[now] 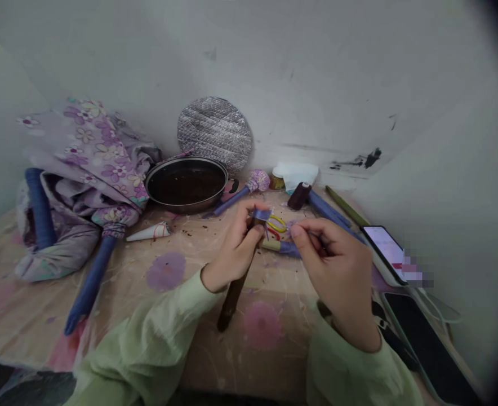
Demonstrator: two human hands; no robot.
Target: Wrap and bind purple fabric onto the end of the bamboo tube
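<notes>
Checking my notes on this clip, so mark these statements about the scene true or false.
The left hand grips a dark brown stick. True.
The right hand holds a pair of scissors. False: its fingers pinch something thin, too small to identify.
A dark thread spool stands upright beyond the hands. True.
The metal pan lies upside down. False: it sits open side up.
</notes>
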